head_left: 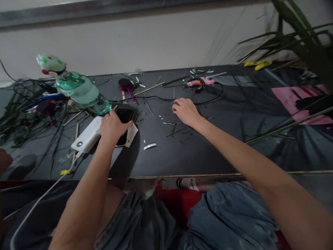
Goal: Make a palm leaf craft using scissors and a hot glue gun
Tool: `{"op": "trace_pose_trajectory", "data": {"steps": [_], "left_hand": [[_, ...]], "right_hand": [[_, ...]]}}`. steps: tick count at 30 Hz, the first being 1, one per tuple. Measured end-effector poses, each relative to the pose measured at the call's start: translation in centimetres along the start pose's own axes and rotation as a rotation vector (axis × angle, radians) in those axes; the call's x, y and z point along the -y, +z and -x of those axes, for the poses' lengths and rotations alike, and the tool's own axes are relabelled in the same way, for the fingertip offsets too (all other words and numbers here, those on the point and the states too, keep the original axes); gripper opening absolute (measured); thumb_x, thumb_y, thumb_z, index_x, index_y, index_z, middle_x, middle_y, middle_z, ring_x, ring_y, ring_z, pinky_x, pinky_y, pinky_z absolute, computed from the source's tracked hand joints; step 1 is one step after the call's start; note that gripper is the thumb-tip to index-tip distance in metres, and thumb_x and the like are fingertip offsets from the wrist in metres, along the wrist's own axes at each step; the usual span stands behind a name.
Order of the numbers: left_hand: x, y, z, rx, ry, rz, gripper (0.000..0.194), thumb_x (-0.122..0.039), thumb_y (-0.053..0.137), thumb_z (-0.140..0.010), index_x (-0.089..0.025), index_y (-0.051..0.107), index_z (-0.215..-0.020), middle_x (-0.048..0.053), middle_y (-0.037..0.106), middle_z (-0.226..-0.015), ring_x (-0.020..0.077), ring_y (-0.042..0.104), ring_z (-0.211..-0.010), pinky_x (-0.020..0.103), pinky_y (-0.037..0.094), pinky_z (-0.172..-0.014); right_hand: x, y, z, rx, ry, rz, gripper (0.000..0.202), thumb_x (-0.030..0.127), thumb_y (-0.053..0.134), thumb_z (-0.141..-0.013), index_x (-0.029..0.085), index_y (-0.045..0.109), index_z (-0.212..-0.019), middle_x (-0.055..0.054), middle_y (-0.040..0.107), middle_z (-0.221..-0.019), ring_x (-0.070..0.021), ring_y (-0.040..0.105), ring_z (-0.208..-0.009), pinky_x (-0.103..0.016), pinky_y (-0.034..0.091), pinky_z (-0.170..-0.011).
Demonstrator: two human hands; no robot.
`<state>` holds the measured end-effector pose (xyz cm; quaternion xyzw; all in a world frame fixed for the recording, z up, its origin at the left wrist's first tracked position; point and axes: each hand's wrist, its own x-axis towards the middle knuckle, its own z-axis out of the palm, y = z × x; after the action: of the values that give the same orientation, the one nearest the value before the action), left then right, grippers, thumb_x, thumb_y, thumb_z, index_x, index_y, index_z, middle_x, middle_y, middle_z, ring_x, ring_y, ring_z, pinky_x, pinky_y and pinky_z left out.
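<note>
My left hand (113,125) lies over the black phone (124,116) and the end of the white power bank (87,137), thumb stretched to the right; whether it grips either is unclear. A scrap of white paper (132,134) sticks out by the phone. My right hand (185,110) rests on the dark table (161,159) with its fingers curled down, next to the black cable (158,98); anything under the fingertips is hidden. Just below it is a thin metallic item (170,123). A green bottle (80,91) leans behind my left hand.
A pink tool (200,82) with a cable, a purple round holder (125,84) and yellow-handled scissors (258,64) lie toward the wall. Leaf scraps and sticks litter the left. Long leaves overhang a pink sheet (283,100) at right. Part of another person's hand (4,160) shows far left.
</note>
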<state>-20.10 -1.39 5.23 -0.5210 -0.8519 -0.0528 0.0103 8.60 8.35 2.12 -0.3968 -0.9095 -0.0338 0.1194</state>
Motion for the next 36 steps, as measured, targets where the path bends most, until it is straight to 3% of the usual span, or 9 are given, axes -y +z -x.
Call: {"op": "trace_pose_trajectory", "data": {"steps": [3, 6, 14, 19, 24, 27, 29, 32, 36], "left_hand": [[0.2, -0.2, -0.4, -0.007, -0.003, 0.033, 0.102, -0.056, 0.068, -0.069, -0.001, 0.030, -0.146, 0.030, 0.058, -0.129, 0.0453, 0.055, -0.121, 0.052, 0.045, -0.100], [0.3, -0.9, -0.6, -0.004, -0.058, 0.129, 0.099, -0.058, 0.069, -0.068, -0.002, 0.035, -0.143, 0.027, 0.061, -0.127, 0.0450, 0.056, -0.120, 0.053, 0.046, -0.099], [1.0, -3.9, -0.8, -0.172, -0.172, 0.262, 0.094, -0.056, 0.073, -0.070, -0.005, 0.041, -0.142, 0.021, 0.063, -0.128, 0.0399, 0.054, -0.126, 0.049, 0.044, -0.106], [0.7, -2.4, -0.7, -0.099, -0.098, 0.149, 0.095, -0.056, 0.075, -0.066, -0.007, 0.042, -0.140, 0.024, 0.061, -0.129, 0.0443, 0.055, -0.123, 0.054, 0.046, -0.102], [-0.1, -1.2, -0.1, 0.007, -0.024, 0.029, 0.083, -0.056, 0.073, -0.067, -0.010, 0.050, -0.132, 0.027, 0.060, -0.124, 0.0476, 0.052, -0.121, 0.058, 0.045, -0.099], [-1.2, -1.7, -0.4, -0.102, 0.058, 0.021, 0.075, -0.055, 0.071, -0.071, -0.008, 0.057, -0.126, 0.029, 0.048, -0.135, 0.0489, 0.041, -0.130, 0.059, 0.040, -0.104], [-2.5, -1.8, -1.6, -0.168, 0.189, 0.046, 0.063, -0.049, 0.064, -0.080, -0.008, 0.058, -0.126, 0.026, 0.047, -0.137, 0.0440, 0.041, -0.131, 0.054, 0.039, -0.106], [-5.2, -1.0, -4.4, -0.117, 0.322, 0.015, 0.049, -0.035, 0.051, -0.087, -0.008, 0.058, -0.128, 0.023, 0.055, -0.131, 0.0372, 0.047, -0.127, 0.048, 0.041, -0.104], [-8.2, 1.0, -7.7, 0.016, 0.268, -0.147, 0.045, -0.025, 0.047, -0.086, 0.000, 0.063, -0.119, 0.029, 0.060, -0.125, 0.0397, 0.051, -0.124, 0.049, 0.041, -0.100]], "right_hand": [[-0.1, -0.3, 0.1, 0.016, -0.041, 0.014, 0.031, 0.012, 0.038, -0.094, 0.014, 0.069, -0.099, -0.014, 0.058, -0.128, -0.0275, 0.047, -0.118, -0.040, 0.036, -0.093], [-0.9, -0.7, 1.0, 0.024, -0.098, 0.041, 0.033, 0.008, 0.036, -0.092, 0.011, 0.068, -0.098, -0.015, 0.057, -0.128, -0.0271, 0.046, -0.121, -0.039, 0.037, -0.093], [-2.4, -1.4, 2.4, 0.026, -0.023, 0.003, 0.023, 0.022, 0.047, -0.092, 0.017, 0.069, -0.091, -0.011, 0.061, -0.121, -0.0269, 0.052, -0.111, -0.040, 0.038, -0.087], [-3.4, -2.6, 2.0, -0.028, 0.087, 0.000, 0.024, 0.022, 0.045, -0.092, 0.018, 0.069, -0.093, -0.011, 0.064, -0.115, -0.0284, 0.054, -0.106, -0.042, 0.039, -0.087], [-6.8, -4.2, 3.0, -0.083, 0.307, -0.038, 0.026, 0.019, 0.045, -0.088, 0.019, 0.068, -0.101, -0.011, 0.066, -0.113, -0.0314, 0.054, -0.109, -0.049, 0.039, -0.093], [-8.7, -5.0, 4.4, -0.136, 0.386, -0.036, 0.027, 0.023, 0.045, -0.089, 0.019, 0.067, -0.104, -0.013, 0.066, -0.113, -0.0327, 0.054, -0.111, -0.050, 0.040, -0.096], [-9.4, -5.2, 5.3, -0.160, 0.419, -0.044, 0.028, 0.026, 0.045, -0.088, 0.019, 0.067, -0.104, -0.013, 0.066, -0.110, -0.0319, 0.055, -0.109, -0.049, 0.042, -0.095], [-9.6, -4.9, 6.4, -0.187, 0.454, -0.061, 0.028, 0.028, 0.045, -0.086, 0.021, 0.068, -0.102, -0.012, 0.067, -0.106, -0.0305, 0.057, -0.104, -0.048, 0.045, -0.092], [-9.1, -4.0, 7.5, -0.264, 0.480, -0.091, 0.028, 0.029, 0.045, -0.086, 0.022, 0.068, -0.100, -0.010, 0.069, -0.103, -0.0289, 0.059, -0.101, -0.046, 0.046, -0.091]]}}
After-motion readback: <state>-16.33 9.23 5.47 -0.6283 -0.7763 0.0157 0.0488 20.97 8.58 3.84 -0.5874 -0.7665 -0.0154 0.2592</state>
